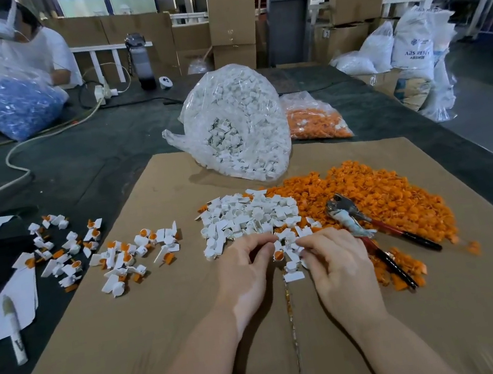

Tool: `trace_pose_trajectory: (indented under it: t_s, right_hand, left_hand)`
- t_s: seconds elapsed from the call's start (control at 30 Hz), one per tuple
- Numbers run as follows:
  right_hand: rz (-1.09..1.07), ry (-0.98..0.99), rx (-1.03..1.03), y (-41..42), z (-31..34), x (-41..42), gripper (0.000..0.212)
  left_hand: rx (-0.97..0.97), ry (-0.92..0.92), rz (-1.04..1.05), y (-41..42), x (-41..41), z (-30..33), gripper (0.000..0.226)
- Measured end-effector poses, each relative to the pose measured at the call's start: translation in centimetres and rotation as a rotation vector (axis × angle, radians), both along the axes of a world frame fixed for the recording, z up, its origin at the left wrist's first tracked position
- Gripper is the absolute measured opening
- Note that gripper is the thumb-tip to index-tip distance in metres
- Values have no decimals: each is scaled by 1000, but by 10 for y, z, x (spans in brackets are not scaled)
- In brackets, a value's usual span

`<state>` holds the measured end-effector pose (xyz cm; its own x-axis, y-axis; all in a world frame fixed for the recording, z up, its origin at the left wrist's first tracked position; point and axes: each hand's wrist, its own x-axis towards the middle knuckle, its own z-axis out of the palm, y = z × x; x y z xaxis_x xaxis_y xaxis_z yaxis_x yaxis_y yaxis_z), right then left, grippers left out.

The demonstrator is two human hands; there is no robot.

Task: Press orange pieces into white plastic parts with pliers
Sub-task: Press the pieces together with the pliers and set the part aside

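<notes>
White parts (pixel 248 218): loose heap on the cardboard (pixel 134 345), just beyond both hands' fingertips.
Orange pieces (pixel 375 187): wide heap beyond and right of the right hand, touching the white heap.
Left hand (pixel 244 269): fingers curled, tips pinching a white part at the heap's near edge.
Right hand (pixel 335 264): fingers curled, tips on small white parts; exact hold unclear.
Pliers (pixel 368 226): lying unheld just right of the right hand, on the orange heap, handles apart.
Joined parts (pixel 128 255): scattered well left of the left hand, white with orange set in.
Clear bag (pixel 239 124): beyond the hands, full of white parts, mouth open.
Smaller bag (pixel 315 120): right of it, holds orange pieces.
</notes>
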<state>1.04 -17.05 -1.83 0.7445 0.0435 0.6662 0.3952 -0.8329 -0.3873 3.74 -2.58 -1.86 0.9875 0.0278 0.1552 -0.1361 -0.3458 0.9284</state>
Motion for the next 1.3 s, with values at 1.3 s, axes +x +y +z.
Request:
trace_pose_trajectory:
  t_s: [1.3]
  right_hand:
    - [-573, 167, 51, -4, -9, 4, 7]
  left_hand:
    - [410, -71, 553, 78, 9, -2, 18]
